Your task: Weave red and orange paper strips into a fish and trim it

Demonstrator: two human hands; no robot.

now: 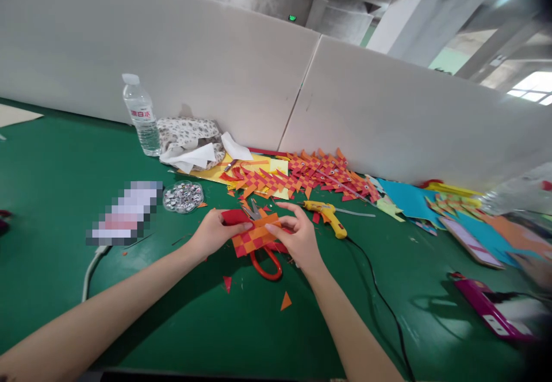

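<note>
Between my two hands is a woven paper piece [254,237] in a red and orange check. My left hand [215,231] pinches its left side, thumb on top, where a plain red part [235,217] shows. My right hand [301,235] holds the right side between thumb and fingers, with the index finger stretched out. Beneath the paper lie scissors with red handles [268,271]; their metal blades [255,209] show past its far edge. Small paper scraps, such as an orange triangle [286,301] and a red one [227,283], lie nearby.
A yellow glue gun [328,216] with a black cord lies right. Behind are woven paper fish [321,175], a water bottle [142,116] and a dish of googly eyes [183,196]. A power strip [491,310] and another person's hand [532,267] are far right.
</note>
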